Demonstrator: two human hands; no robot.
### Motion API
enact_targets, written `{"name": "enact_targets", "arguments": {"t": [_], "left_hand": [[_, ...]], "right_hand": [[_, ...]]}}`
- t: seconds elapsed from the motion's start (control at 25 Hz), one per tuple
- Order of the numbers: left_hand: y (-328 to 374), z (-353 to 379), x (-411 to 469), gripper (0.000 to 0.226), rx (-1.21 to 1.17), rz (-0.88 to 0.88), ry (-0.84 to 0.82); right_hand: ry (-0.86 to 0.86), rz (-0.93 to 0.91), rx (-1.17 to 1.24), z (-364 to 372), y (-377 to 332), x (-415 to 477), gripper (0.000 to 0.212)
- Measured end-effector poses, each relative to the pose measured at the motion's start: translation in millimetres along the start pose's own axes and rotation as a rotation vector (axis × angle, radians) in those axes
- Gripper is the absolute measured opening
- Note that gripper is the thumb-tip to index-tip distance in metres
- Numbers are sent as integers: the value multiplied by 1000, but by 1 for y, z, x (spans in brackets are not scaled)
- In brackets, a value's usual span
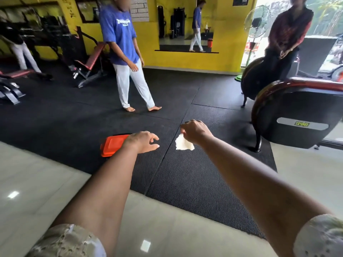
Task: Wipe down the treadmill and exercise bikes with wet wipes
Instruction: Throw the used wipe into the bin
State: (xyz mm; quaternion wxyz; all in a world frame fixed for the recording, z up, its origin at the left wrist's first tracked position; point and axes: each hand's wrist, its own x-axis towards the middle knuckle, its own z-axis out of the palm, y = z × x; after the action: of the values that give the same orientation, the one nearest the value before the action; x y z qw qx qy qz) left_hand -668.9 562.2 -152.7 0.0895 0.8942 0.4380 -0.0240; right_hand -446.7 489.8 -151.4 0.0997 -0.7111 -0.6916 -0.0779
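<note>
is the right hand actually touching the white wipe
Touching. The head view shows the right hand pinching the white wipe by its top, the rest hanging below.

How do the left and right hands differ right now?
The left hand has its visible fingers spread and pinches nothing; the right hand is curled, pinching a white wipe. The left hand overlaps an orange pack, contact unclear; the right hand is clear of it. Both are stretched out over the black mat.
</note>
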Motion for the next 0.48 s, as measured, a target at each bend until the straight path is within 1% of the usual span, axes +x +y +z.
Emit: {"name": "enact_targets", "arguments": {"t": [0.2,0.36,0.48], "left_hand": [[-25,0,78,43,-3,-55,-5],[-63,-10,156,43,-22,-137,11],[-90,-29,210,43,-56,-187,37]], "right_hand": [[-50,-79,-7,28,32,82,23],[-78,-112,3,54,55,176,22],[-133,-150,-2,65,62,249,24]]}}
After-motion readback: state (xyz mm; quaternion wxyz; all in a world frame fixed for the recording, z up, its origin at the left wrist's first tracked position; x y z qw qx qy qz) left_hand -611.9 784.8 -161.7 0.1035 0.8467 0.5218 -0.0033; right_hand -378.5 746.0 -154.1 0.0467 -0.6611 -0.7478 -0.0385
